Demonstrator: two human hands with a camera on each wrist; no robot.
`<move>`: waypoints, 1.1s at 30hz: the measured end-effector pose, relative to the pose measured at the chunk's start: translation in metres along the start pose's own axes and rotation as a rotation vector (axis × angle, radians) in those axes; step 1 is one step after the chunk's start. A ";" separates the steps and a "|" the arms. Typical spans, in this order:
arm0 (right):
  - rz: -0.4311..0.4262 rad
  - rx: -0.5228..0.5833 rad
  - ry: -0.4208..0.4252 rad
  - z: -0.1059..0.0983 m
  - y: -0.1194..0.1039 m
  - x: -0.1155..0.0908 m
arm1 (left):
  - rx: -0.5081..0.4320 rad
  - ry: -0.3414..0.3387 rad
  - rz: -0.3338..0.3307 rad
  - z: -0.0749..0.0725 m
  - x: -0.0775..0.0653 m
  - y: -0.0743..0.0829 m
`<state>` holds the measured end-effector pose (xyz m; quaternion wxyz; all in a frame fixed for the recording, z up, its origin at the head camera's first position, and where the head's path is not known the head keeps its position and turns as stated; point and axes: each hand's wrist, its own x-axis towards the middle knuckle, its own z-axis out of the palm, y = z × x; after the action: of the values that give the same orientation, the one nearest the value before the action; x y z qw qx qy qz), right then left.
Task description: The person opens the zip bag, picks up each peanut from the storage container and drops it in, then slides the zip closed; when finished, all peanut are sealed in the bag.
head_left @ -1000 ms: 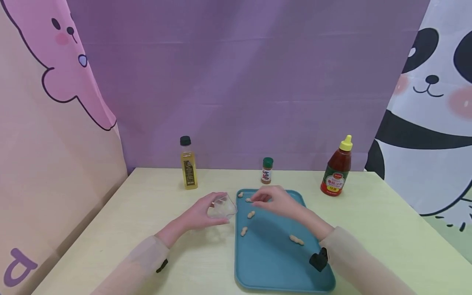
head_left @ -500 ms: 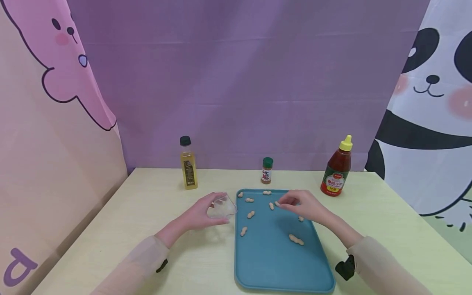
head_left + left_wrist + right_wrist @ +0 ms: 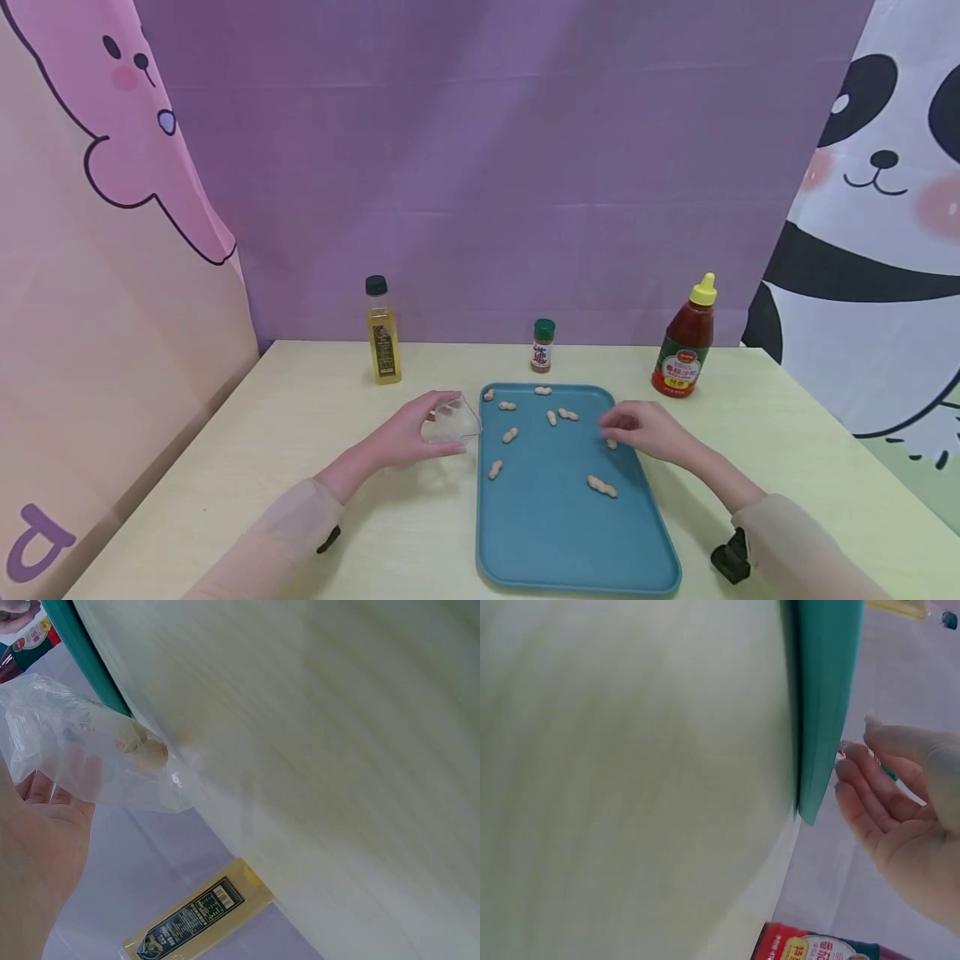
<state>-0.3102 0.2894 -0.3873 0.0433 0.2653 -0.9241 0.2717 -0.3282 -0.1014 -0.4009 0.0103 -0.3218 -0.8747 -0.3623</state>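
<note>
My left hand (image 3: 412,429) grips a clear plastic bag (image 3: 453,420) beside the tray's left edge. In the left wrist view a peanut-like tan lump (image 3: 150,754) shows through the film of the plastic. Several peanuts lie spread over the blue tray (image 3: 562,542), one large peanut (image 3: 602,487) towards its middle right. Over the tray's right edge hovers my right hand (image 3: 648,429), its fingers loosely bent with nothing visible between them. Just under its fingertips is another peanut (image 3: 612,444), partly covered. The right wrist view shows the thumb (image 3: 896,740) apart from the other fingers.
Behind the tray stand a small green-capped spice jar (image 3: 543,346) and, left of it, an oil bottle (image 3: 384,333) with a black cap. A ketchup bottle (image 3: 684,342) is at the back right. A purple cloth (image 3: 487,167) hangs behind the pale table (image 3: 262,467).
My right hand has moved from the tray's far left across to its right edge, letting go of a peanut that now lies near the far middle. The left hand holds the bag still.
</note>
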 end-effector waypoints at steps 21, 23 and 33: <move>0.010 -0.077 -0.059 0.002 0.001 0.001 | -0.012 -0.014 -0.005 0.000 0.000 -0.001; 0.027 -0.101 -0.030 0.001 0.000 0.000 | -0.011 -0.011 0.000 0.000 0.000 -0.001; 0.087 -0.075 -0.065 0.000 0.002 -0.001 | -0.008 -0.011 0.012 -0.001 0.000 -0.002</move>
<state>-0.3099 0.2910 -0.3886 0.0115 0.2316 -0.9452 0.2297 -0.3292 -0.1031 -0.4011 0.0066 -0.3290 -0.8714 -0.3639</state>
